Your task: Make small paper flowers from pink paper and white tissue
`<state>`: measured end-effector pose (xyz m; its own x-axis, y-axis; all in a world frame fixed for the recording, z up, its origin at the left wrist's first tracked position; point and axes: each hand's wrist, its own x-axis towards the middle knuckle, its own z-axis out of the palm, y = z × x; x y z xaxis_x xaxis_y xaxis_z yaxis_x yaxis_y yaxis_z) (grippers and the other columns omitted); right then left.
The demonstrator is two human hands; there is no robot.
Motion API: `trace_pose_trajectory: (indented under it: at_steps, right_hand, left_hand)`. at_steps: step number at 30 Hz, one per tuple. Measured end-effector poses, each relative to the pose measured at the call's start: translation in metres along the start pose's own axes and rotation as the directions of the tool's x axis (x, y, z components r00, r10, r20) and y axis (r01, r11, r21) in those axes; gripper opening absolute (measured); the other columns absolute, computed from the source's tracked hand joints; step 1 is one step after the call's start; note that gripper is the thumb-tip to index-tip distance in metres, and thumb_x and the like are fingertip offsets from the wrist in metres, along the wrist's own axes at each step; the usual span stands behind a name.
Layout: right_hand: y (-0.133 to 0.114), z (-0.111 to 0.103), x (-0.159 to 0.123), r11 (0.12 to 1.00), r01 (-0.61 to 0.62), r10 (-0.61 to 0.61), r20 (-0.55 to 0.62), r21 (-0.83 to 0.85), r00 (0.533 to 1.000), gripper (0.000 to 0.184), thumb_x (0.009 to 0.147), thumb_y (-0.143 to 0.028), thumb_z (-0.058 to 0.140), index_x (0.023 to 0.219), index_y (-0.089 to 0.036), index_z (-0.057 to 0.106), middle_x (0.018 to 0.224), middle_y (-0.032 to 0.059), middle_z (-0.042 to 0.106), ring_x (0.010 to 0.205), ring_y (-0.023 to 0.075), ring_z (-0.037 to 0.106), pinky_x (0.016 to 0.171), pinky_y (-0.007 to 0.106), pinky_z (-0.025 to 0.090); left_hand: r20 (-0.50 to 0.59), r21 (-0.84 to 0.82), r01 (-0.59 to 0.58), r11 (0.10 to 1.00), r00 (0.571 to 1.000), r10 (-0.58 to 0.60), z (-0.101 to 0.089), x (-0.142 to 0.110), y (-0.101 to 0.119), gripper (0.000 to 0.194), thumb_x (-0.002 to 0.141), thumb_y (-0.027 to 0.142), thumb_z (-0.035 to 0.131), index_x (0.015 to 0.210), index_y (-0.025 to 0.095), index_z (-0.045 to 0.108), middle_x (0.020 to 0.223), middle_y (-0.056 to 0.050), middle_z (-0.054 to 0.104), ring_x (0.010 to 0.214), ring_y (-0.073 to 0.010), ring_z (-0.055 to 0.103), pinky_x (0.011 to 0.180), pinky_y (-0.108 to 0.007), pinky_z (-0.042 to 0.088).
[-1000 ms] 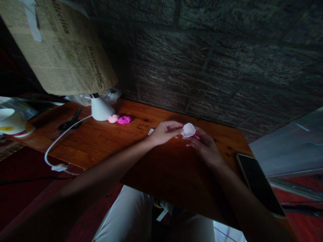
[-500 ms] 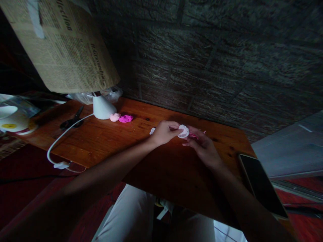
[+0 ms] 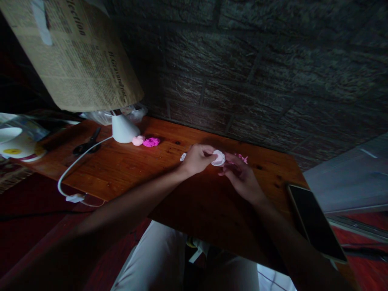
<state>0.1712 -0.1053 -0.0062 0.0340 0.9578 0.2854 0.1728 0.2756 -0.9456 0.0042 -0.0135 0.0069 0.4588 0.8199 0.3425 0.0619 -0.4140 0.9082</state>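
A small, flattened pale pink piece of clay (image 3: 218,158) with a ruffled edge is pinched between the thumb and fingers of my left hand (image 3: 197,159), just above the table. My right hand (image 3: 244,178) is close by on the right, its fingers loosely bent and apart, with the fingertips at the edge of the clay. Whether they touch it is hard to tell in the dim light. Behind my right hand lie some pink bits (image 3: 242,159), partly hidden. A whitish lump (image 3: 183,157) shows behind my left wrist.
A pale pink ball (image 3: 138,140) and a magenta lump (image 3: 151,142) sit by the lamp base (image 3: 124,129). Scissors (image 3: 87,146) and a white cable (image 3: 68,173) lie left, near a paper cup (image 3: 18,143). A phone (image 3: 315,222) rests at the right edge. A brick wall (image 3: 227,72) stands behind.
The pale pink clay has shifted slightly left with my left hand. My right hand's fingers have drawn back a little from it, and more of the pink bits behind shows.
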Motion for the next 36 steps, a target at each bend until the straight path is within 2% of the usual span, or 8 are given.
trace_pose_trajectory:
  at_steps: [6, 10, 14, 18, 25, 28, 32, 36]
  right_hand:
    - [0.000, 0.002, 0.002, 0.999, -0.027, 0.025, -0.045, -0.035, 0.999, 0.042, 0.086, -0.047, 0.072, 0.122, -0.025, 0.070, 0.120, 0.0087, 0.072, 0.094, 0.0237, 0.075, 0.075, 0.041, 0.069]
    - [0.005, -0.003, 0.006, 0.996, -0.072, 0.065, -0.111, -0.053, 0.992, 0.044, 0.086, -0.056, 0.069, 0.114, -0.023, 0.074, 0.116, 0.0090, 0.072, 0.094, 0.0259, 0.074, 0.073, 0.043, 0.069]
    - [0.008, -0.010, 0.009, 0.991, -0.131, 0.133, -0.164, 0.024, 0.978, 0.048, 0.080, -0.059, 0.073, 0.110, -0.022, 0.074, 0.113, 0.0093, 0.072, 0.092, 0.0264, 0.075, 0.071, 0.044, 0.069]
    - [0.007, -0.012, 0.010, 0.985, -0.165, 0.169, -0.140, 0.044, 0.976, 0.050, 0.082, -0.058, 0.072, 0.114, -0.021, 0.071, 0.110, 0.0092, 0.075, 0.085, 0.0234, 0.077, 0.069, 0.039, 0.068]
    - [0.004, -0.010, 0.008, 0.983, -0.174, 0.160, -0.177, -0.064, 0.971, 0.050, 0.083, -0.056, 0.068, 0.114, -0.017, 0.068, 0.091, 0.0090, 0.079, 0.072, 0.0236, 0.078, 0.062, 0.035, 0.066]
    - [0.002, -0.009, 0.007, 0.978, -0.181, 0.161, -0.183, -0.102, 0.970, 0.045, 0.082, -0.052, 0.069, 0.110, -0.016, 0.068, 0.086, 0.0087, 0.079, 0.067, 0.0241, 0.078, 0.060, 0.037, 0.066]
    - [-0.004, -0.007, 0.007, 0.957, -0.272, 0.252, -0.170, -0.103, 0.953, 0.037, 0.086, -0.040, 0.065, 0.112, -0.014, 0.067, 0.073, 0.0068, 0.078, 0.063, 0.0227, 0.077, 0.062, 0.036, 0.066]
    - [-0.012, -0.003, 0.006, 0.924, -0.348, 0.335, -0.103, -0.158, 0.937, 0.025, 0.091, -0.027, 0.059, 0.111, -0.014, 0.068, 0.068, 0.0045, 0.077, 0.060, 0.0199, 0.076, 0.063, 0.033, 0.065]
  left_hand:
    - [0.005, 0.175, -0.025, 0.984, 1.000, 0.024, 0.001, -0.004, 0.000, 0.009, 0.081, 0.015, 0.067, 0.084, 0.014, 0.076, 0.082, -0.004, 0.078, 0.075, -0.0143, 0.070, 0.071, -0.024, 0.052]
    - [0.063, -0.032, 0.006, 0.999, 0.998, -0.004, 0.006, 0.000, -0.007, 0.013, 0.082, 0.014, 0.068, 0.094, 0.011, 0.075, 0.094, -0.008, 0.078, 0.081, -0.0134, 0.070, 0.076, -0.025, 0.055]
    - [0.158, -0.231, 0.135, 0.964, 0.982, -0.099, 0.006, 0.004, -0.010, 0.021, 0.083, 0.014, 0.069, 0.104, 0.011, 0.072, 0.105, -0.010, 0.076, 0.080, -0.0123, 0.070, 0.069, -0.023, 0.057]
    - [0.210, -0.313, 0.275, 0.909, 0.954, -0.216, 0.005, 0.005, -0.008, 0.017, 0.086, 0.014, 0.068, 0.102, 0.009, 0.071, 0.091, -0.006, 0.075, 0.066, -0.0080, 0.067, 0.064, -0.021, 0.057]
    - [0.252, -0.348, 0.354, 0.868, 0.927, -0.277, 0.003, 0.004, -0.008, 0.022, 0.087, 0.018, 0.070, 0.107, 0.010, 0.068, 0.084, -0.004, 0.073, 0.065, -0.0074, 0.067, 0.070, -0.025, 0.059]
    - [0.279, -0.283, 0.321, 0.904, 0.929, -0.243, 0.000, 0.004, -0.006, 0.031, 0.089, 0.031, 0.071, 0.111, 0.011, 0.067, 0.089, -0.006, 0.074, 0.065, -0.0082, 0.066, 0.070, -0.026, 0.059]
    - [0.220, -0.014, 0.109, 0.994, 0.970, -0.103, -0.015, 0.007, -0.001, 0.033, 0.092, 0.039, 0.064, 0.110, 0.012, 0.068, 0.099, -0.009, 0.075, 0.075, -0.0119, 0.068, 0.073, -0.027, 0.057]
    - [0.232, 0.335, -0.079, 0.939, 0.973, -0.002, -0.036, 0.011, 0.003, 0.028, 0.093, 0.035, 0.061, 0.107, 0.014, 0.071, 0.101, -0.009, 0.077, 0.088, -0.0168, 0.070, 0.082, -0.029, 0.054]
